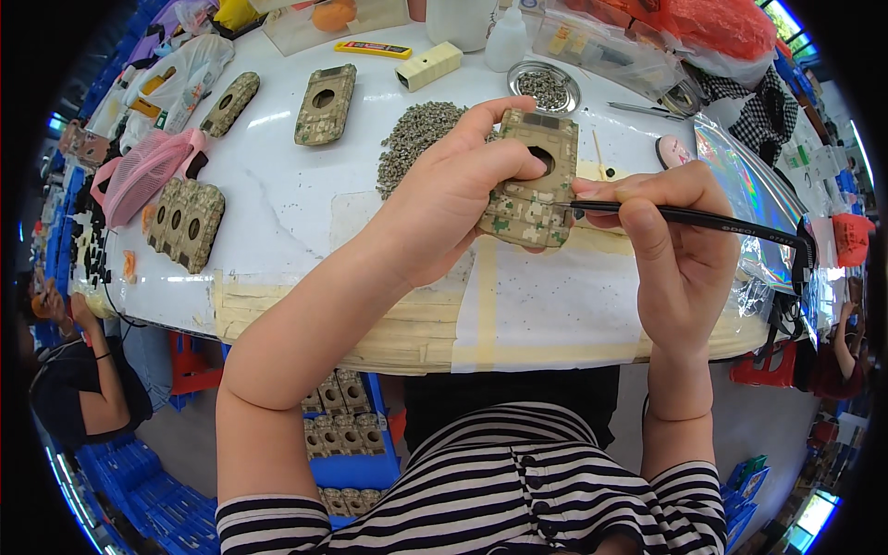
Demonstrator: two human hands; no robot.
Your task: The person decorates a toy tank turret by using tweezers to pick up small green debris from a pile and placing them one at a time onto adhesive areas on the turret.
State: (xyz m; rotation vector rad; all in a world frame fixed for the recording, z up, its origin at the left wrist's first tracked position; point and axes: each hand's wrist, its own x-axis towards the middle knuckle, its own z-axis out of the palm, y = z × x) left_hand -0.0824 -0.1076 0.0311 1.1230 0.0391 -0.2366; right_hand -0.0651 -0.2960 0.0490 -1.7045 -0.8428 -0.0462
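My left hand (444, 199) grips a camouflage-patterned casing (529, 208) with a round hole, tilted up above the table. My left thumb lies across its face by the hole. In my right hand (680, 227) is a pair of black tweezers (712, 220), pinched between thumb and fingers. Their tips meet the casing's right edge, below the hole; whether they hold a small part is too fine to tell. Behind my left hand lies a heap of small metal parts (421, 134). A round metal dish (575, 92) beyond the casing holds more of them.
Further casings stand on the left: one upright casing (326, 106), a tilted casing (229, 104) and a joined group (185, 227). A pink mesh item (148, 171) lies there too. Along the back are a yellow cutter (373, 49), a cream block (430, 67) and a white bottle (506, 42). Shiny film (749, 199) covers the right side.
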